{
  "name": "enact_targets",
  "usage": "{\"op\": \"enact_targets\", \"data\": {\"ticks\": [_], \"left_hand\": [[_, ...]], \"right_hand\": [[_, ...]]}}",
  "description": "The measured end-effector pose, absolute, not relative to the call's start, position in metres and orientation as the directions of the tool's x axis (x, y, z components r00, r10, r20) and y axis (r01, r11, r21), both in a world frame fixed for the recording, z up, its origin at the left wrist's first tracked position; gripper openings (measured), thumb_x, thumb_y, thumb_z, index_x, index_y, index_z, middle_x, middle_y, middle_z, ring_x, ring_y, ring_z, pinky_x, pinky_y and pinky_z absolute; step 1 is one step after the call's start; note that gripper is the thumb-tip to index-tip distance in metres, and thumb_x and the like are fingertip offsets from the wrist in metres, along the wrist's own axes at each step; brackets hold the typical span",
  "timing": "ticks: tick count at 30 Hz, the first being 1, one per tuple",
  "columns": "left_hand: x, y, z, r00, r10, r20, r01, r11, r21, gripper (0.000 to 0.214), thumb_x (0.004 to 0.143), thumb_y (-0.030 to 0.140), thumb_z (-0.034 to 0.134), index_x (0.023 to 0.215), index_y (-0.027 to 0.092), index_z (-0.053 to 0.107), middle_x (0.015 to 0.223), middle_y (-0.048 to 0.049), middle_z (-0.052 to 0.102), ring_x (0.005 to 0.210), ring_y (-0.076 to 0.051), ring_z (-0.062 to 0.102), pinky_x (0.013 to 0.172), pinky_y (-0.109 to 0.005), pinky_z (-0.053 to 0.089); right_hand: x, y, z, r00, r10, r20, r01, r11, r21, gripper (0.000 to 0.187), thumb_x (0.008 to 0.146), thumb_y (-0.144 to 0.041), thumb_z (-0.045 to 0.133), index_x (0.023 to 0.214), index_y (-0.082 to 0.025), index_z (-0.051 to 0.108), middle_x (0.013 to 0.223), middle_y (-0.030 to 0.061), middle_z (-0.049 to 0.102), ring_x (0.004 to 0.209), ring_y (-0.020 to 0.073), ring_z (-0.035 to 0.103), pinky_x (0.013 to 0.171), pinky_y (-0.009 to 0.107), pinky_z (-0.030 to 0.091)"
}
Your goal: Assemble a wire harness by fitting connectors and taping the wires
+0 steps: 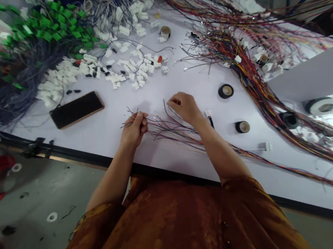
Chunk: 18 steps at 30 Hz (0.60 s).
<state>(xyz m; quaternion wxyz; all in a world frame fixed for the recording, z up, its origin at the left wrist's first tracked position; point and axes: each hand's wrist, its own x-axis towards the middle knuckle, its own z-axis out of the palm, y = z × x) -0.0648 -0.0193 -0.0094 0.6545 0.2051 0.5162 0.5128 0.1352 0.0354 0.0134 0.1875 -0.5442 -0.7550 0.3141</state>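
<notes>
Head view, looking down over a white counter [102, 133].

- Left hand [134, 128]: near the counter's near edge. Grip pressed together, thumb against fingertips, pinching the ends of a wire bunch [171, 131]. A few bare metal tips stick up just past the fingers.
- Right hand [186, 107]: just right of the left hand and apart from it. Fingers curled, grip pinched on one dark strand of the same bunch, whose end rises just left of the fingertips.
- Wire bunch: thin, multi-coloured. It lies flat on the counter between and under both hands, then trails right along the near edge.
- Small white connector [208, 113]: on the counter, just beside the right wrist.
- Smartphone [77, 109]: dark screen, lying flat to the left of the hands, well apart from them.
- Black tape roll [225, 91]: right of the right hand. A second tape roll [242, 127] lies nearer, also to the right.
- White connector housings [125, 71]: loose scatter on the far side of the hands.
- Green connectors [52, 27]: far left, on dark wires.
- Heavy multi-coloured wire harness [257, 83]: runs from far centre down the right side.
</notes>
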Motion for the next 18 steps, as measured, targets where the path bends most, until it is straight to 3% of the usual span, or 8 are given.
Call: {"op": "enact_targets", "data": {"ticks": [5, 8, 11, 15, 18], "left_hand": [[-0.066, -0.022, -0.014, -0.112, 0.915, -0.387, -0.402, 0.315, 0.860, 0.028, 0.087, 0.040, 0.070, 0.076, 0.015, 0.068, 0.058, 0.0035, 0.052, 0.039, -0.003, 0.040, 0.038, -0.016, 0.030], [-0.068, -0.023, -0.015, -0.152, 0.936, -0.318, -0.307, 0.261, 0.915, 0.029, 0.087, 0.043, 0.069, 0.081, 0.015, 0.071, 0.061, 0.0020, 0.054, 0.043, -0.003, 0.043, 0.039, -0.017, 0.030], [-0.070, -0.023, -0.014, -0.132, 0.955, -0.264, -0.286, 0.218, 0.933, 0.029, 0.087, 0.045, 0.069, 0.084, 0.016, 0.073, 0.063, 0.0013, 0.055, 0.044, -0.004, 0.045, 0.040, -0.017, 0.031], [-0.071, -0.020, -0.014, -0.135, 0.948, -0.289, -0.311, 0.237, 0.920, 0.033, 0.087, 0.047, 0.069, 0.073, 0.016, 0.069, 0.056, 0.0018, 0.051, 0.042, -0.005, 0.045, 0.037, -0.018, 0.028], [-0.071, -0.015, -0.013, -0.090, 0.932, -0.352, -0.336, 0.304, 0.891, 0.036, 0.089, 0.045, 0.067, 0.069, 0.016, 0.065, 0.054, 0.0008, 0.053, 0.042, -0.005, 0.045, 0.038, -0.018, 0.028]], "right_hand": [[0.128, 0.034, 0.005, -0.245, 0.941, -0.231, 0.921, 0.152, -0.359, 0.013, 0.088, -0.025, 0.064, 0.089, -0.014, 0.072, 0.103, 0.0146, 0.068, 0.085, 0.0221, 0.062, 0.073, 0.032, 0.045], [0.114, 0.031, 0.001, -0.273, 0.932, -0.240, 0.933, 0.195, -0.303, 0.013, 0.088, -0.015, 0.058, 0.090, -0.014, 0.070, 0.107, 0.0173, 0.067, 0.087, 0.0243, 0.064, 0.073, 0.034, 0.046], [0.117, 0.036, 0.004, -0.247, 0.947, -0.205, 0.884, 0.134, -0.448, 0.011, 0.084, -0.014, 0.056, 0.085, -0.016, 0.067, 0.100, 0.0118, 0.069, 0.086, 0.0215, 0.062, 0.075, 0.033, 0.046], [0.139, 0.043, 0.010, -0.299, 0.930, -0.214, 0.644, 0.031, -0.765, 0.009, 0.084, -0.015, 0.052, 0.086, -0.017, 0.060, 0.081, 0.0033, 0.065, 0.069, 0.0133, 0.058, 0.067, 0.027, 0.045], [0.146, 0.042, 0.011, -0.295, 0.927, -0.231, 0.612, -0.003, -0.791, 0.010, 0.084, -0.016, 0.052, 0.091, -0.017, 0.059, 0.079, 0.0020, 0.064, 0.065, 0.0115, 0.055, 0.064, 0.026, 0.044]]}}
